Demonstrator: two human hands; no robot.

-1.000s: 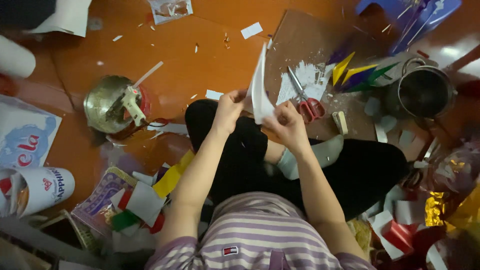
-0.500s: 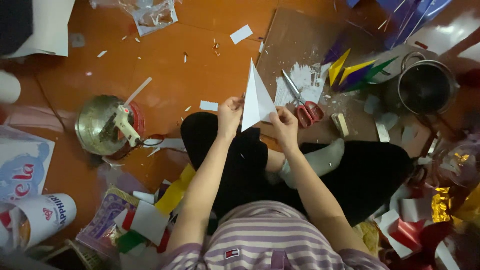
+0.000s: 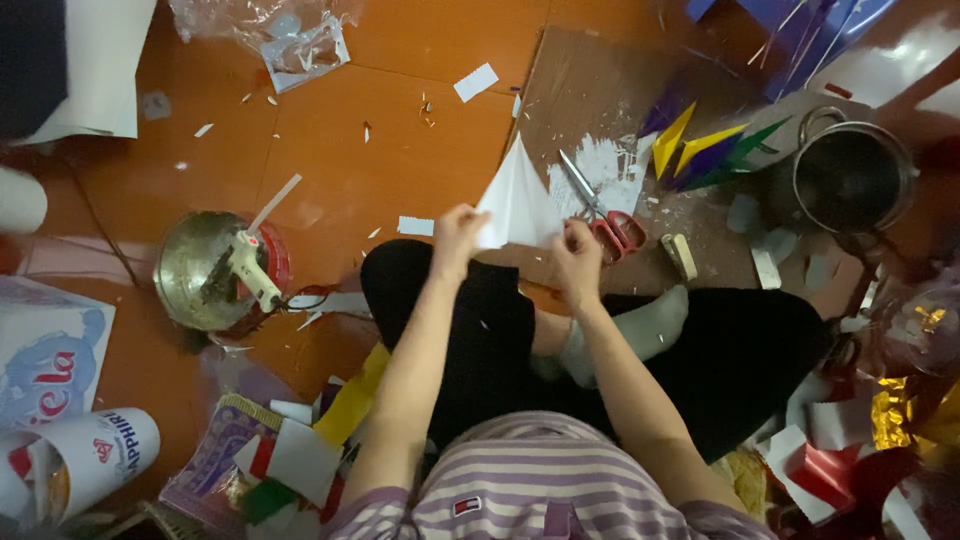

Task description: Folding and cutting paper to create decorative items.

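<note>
Both hands hold a white folded paper triangle (image 3: pixel 520 200) above my crossed legs, its tip pointing away from me. My left hand (image 3: pixel 456 238) pinches the lower left corner. My right hand (image 3: pixel 577 255) grips the lower right edge. Red-handled scissors (image 3: pixel 603 212) lie on the brown cardboard sheet (image 3: pixel 590 90) just beyond my right hand. Folded paper cones in yellow, purple and green (image 3: pixel 705 150) rest farther right on that cardboard.
A metal bowl with a glue gun (image 3: pixel 225 268) sits on the orange floor at left. A dark metal pot (image 3: pixel 852 178) stands at right. Paper scraps, coloured paper (image 3: pixel 300 455), a paper cup (image 3: pixel 85 462) and shiny foil (image 3: pixel 905 410) crowd around my legs.
The paper has turned from edge-on to face-on, showing a broad triangle, and my hands have spread to its lower corners. The view has shifted slightly.
</note>
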